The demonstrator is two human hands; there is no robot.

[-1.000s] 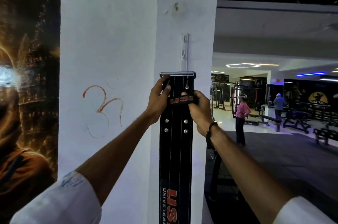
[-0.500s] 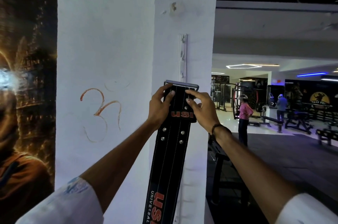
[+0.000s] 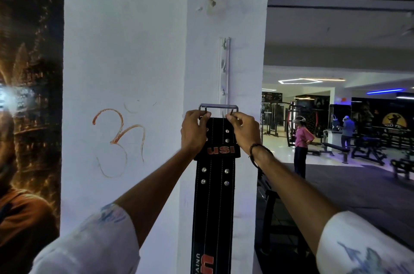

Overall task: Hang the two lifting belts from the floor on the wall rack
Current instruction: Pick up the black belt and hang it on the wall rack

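Note:
A black lifting belt with red USI lettering and metal studs hangs straight down against the white pillar. Its steel buckle is at the top, right at the lower end of the white wall rack, a narrow vertical strip with small hooks. My left hand grips the belt's top left edge just under the buckle. My right hand grips the top right edge. Whether the buckle sits on a hook is hidden by it. No second belt is in sight.
The white pillar fills the middle, with an orange drawn symbol on its left face. A dark poster is on the left. To the right the gym floor opens, with benches and two people standing far off.
The belt was lowered from its higher position a second ago, then straightened from a tilt to hang vertically. Both hands shifted down the belt's top while keeping hold.

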